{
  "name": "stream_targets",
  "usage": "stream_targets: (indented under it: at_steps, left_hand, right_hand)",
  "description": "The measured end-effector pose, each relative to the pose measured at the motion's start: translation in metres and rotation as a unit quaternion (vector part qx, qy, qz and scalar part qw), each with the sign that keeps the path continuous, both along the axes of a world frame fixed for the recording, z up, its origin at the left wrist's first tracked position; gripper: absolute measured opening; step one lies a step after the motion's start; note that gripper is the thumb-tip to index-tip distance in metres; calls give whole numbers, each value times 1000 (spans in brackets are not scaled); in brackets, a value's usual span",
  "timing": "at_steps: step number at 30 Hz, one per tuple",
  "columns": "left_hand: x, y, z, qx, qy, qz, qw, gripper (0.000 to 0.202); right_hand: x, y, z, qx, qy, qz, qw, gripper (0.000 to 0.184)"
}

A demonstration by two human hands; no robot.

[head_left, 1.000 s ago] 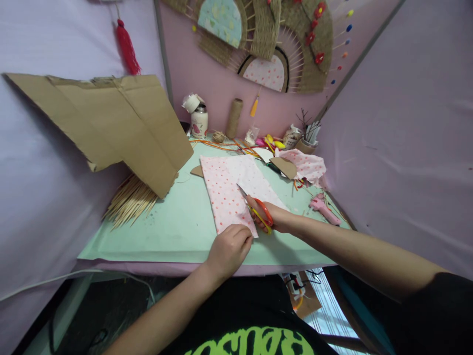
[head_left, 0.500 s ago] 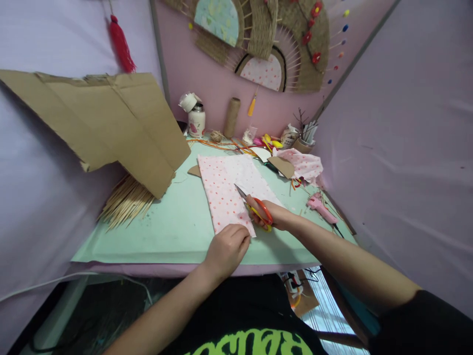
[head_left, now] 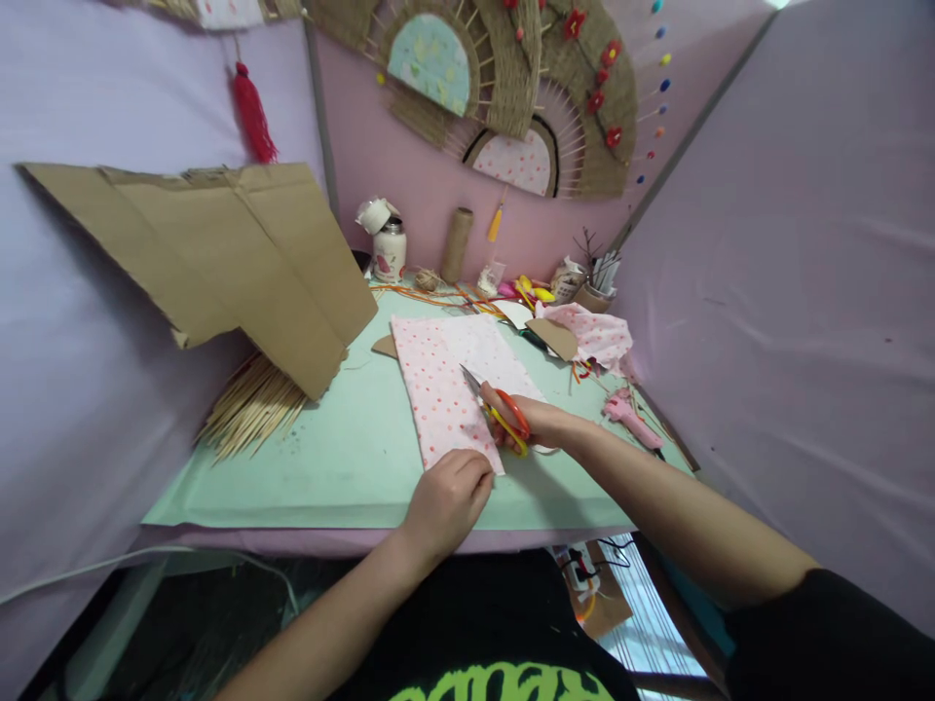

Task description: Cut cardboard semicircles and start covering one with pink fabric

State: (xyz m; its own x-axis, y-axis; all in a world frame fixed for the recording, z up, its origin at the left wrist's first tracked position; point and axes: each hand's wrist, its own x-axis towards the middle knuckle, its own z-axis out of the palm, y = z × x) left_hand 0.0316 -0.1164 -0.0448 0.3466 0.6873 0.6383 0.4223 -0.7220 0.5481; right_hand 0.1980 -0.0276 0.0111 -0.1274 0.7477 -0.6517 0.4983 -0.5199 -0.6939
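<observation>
A pink fabric piece (head_left: 438, 399) with red dots lies on the table, its paler side showing at the upper right. My left hand (head_left: 451, 497) is closed on the fabric's near edge. In my right hand (head_left: 522, 424) is a pair of scissors (head_left: 513, 417) with one red and one yellow handle loop. Their blades point up and to the left, over the middle of the fabric. Whether the lower blade lies beneath the cloth is hard to see. Part of a brown cardboard piece (head_left: 384, 346) shows from behind the fabric's left edge.
Bundled thin sticks (head_left: 255, 414) lie at left beneath a large cardboard sheet (head_left: 292, 263). A pink glue gun (head_left: 632, 419) lies at right. Crumpled dotted cloth (head_left: 595, 336), a cardboard half-round (head_left: 553, 338), a white bottle (head_left: 390, 251) and a twine roll (head_left: 457, 245) are at the back.
The view has tilted up slightly. The scissors have shifted slightly along the fabric, away from me and to the left. My left hand keeps its hold on the near edge.
</observation>
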Motion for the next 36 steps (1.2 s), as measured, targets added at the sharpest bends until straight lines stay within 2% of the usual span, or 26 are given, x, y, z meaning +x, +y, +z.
stream_targets:
  at_steps: [5, 13, 22, 31, 36]
  left_hand:
    - [0, 0, 0, -8, -3, -1, 1000, 14]
    - [0, 0, -3, -18, -1, -3, 1000, 14]
    - [0, 0, -2, -16, -6, -3, 1000, 13]
    - [0, 0, -2, -13, -1, 0, 1000, 13]
    - [-1, 0, -3, -17, -4, -1, 1000, 13]
  right_hand:
    - [-3, 6, 1, -2, -3, 9, 1000, 64]
    - [-7, 3, 4, 50, -38, 26, 998, 63]
    - [-5, 5, -7, 79, -56, 27, 995, 59]
    - [-11, 9, 6, 22, -5, -1, 1000, 63]
    - [-10, 10, 6, 0, 9, -6, 1000, 64]
